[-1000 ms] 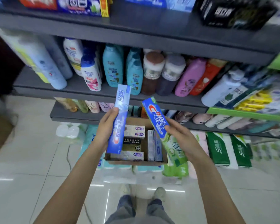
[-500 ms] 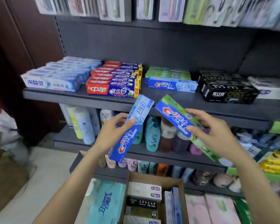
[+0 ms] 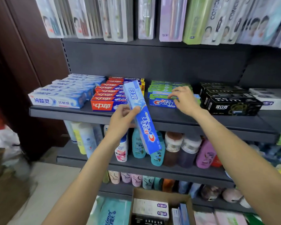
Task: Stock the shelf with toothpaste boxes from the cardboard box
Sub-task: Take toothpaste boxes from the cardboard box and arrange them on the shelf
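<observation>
Half a second ago I had a box in each hand; now my right hand [image 3: 184, 101] has brought the green-and-blue Crest box [image 3: 163, 102] down onto the shelf [image 3: 169, 116], at the front of the green Crest stack [image 3: 167, 88]. The fingertips pinch or rest on its right end, so I judge it set down but not quite released. That makes one box stocked and one still to place.

Left to right: the pale blue stack [image 3: 63, 93] shows about six boxes front to back, the red stack [image 3: 109, 95] about six, though my held box hides part of it. My left hand [image 3: 120, 120] grips one blue Crest box [image 3: 141, 117], tilted, in front of the shelf edge. The green stack shows roughly four behind the new one; the black boxes [image 3: 225, 99], about three.

Below, the cardboard box [image 3: 161, 194] holds two white boxes, a dark one and two upright blue ones that I can see; the frame cuts the rest.
</observation>
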Tool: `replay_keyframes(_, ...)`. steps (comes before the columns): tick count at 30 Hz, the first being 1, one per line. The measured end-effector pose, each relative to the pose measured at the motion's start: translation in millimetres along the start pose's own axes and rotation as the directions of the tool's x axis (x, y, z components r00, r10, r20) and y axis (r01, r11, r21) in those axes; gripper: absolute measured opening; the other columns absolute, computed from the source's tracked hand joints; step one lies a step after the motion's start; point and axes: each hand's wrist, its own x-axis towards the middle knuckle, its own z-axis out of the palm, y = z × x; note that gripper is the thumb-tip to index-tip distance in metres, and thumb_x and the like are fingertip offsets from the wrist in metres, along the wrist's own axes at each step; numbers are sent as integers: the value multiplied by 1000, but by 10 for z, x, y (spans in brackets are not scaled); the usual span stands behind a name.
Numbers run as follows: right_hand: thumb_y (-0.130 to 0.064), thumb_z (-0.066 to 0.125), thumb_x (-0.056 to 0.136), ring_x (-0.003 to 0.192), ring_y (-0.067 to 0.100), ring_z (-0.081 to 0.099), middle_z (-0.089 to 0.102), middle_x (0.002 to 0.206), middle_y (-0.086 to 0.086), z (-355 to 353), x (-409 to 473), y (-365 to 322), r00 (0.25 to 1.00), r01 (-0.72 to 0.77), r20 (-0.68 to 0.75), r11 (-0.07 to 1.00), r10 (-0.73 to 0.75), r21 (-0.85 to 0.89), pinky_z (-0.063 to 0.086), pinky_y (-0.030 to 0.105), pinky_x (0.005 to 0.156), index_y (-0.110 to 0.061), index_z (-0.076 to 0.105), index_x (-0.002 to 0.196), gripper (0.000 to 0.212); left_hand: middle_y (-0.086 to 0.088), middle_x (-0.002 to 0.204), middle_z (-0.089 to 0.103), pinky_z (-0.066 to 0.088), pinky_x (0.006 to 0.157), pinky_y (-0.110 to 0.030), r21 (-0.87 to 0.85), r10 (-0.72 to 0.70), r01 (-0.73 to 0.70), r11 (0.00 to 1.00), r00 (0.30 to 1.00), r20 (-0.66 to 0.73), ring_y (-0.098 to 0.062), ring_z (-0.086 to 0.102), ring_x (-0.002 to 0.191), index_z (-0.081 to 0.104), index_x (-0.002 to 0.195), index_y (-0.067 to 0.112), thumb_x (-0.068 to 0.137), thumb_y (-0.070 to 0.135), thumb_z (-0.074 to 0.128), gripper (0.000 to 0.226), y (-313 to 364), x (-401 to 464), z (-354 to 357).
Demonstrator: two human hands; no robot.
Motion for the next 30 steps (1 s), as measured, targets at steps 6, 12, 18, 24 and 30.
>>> replay_keyframes(6,-15,55,88,113,11,52,57,116,-6,-322,-510,-527,951,246,-290,836,-109,491,42,28,97,-22,63,114,28,1,87,71,53,66,-23,-51,28,-25,998,998,51,-7,68,72,57,109,13,92,30,57,24,59,100,188)
replay_keyframes(12,-26,66,87,115,12,53,49,126,-8,-706,-827,-365,991,62,-132,737,37,673,46,22,91,-61,16,130,74,8,97,69,43,81,-21,414,236,-397,819,891,388,-2,59,83,59,126,31,86,42,62,41,157,214,459)
replay_keyframes(18,-14,72,81,97,16,61,66,104,-3,-821,-1114,146,983,29,-166,839,73,543,49,31,88,-27,62,101,26,-1,110,65,37,80,-28,616,366,-692,377,722,587,-20,55,107,50,132,32,80,39,70,56,218,415,912)
replay_keyframes(24,-12,66,83,95,23,59,64,102,4,-484,-917,479,960,-82,-247,979,128,188,48,40,88,-17,68,98,15,1,128,58,36,88,-32,671,370,-712,208,692,620,-24,44,116,50,132,28,89,35,60,44,-118,920,1197)
replay_keyframes(30,-29,51,95,122,29,40,40,140,6,-278,-868,458,980,-198,2,970,200,-140,33,35,102,-17,45,138,45,1,138,47,24,103,-39,759,444,-639,126,720,533,-24,35,129,60,123,31,87,35,60,37,-335,1162,1388)
